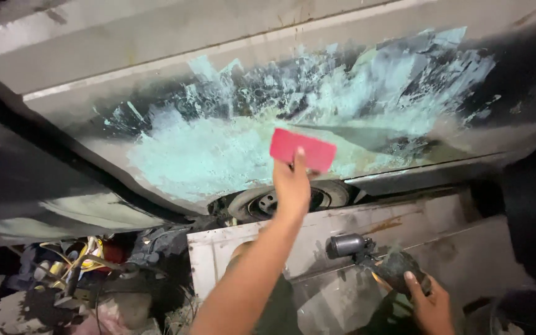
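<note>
Nearest the camera, the right hand [430,304] sat low at the bottom edge, fingers curled shut around a dark lumpy pad [398,268], thumb on top; a small grey metal canister [346,245] with dark fittings lay just beside it on a rusty white metal panel [243,248]. Whether anything was inside the canister could not be told. Left hand [291,183], arm stretched forward, pinched the lower edge of a red plastic spreader [303,149] between thumb and fingers, blade held flat against a grey car body panel [156,68], apparently so that its edge could bear on the surface. Pale green filler [206,155] was smeared across that panel in a broad patch, thinner and streaky toward the right. Below the panel: a wheel [280,200], partly hidden. Lower left: a heap of tangled yellow wires [85,251], rags and scrap, too cluttered to itemise.
</note>
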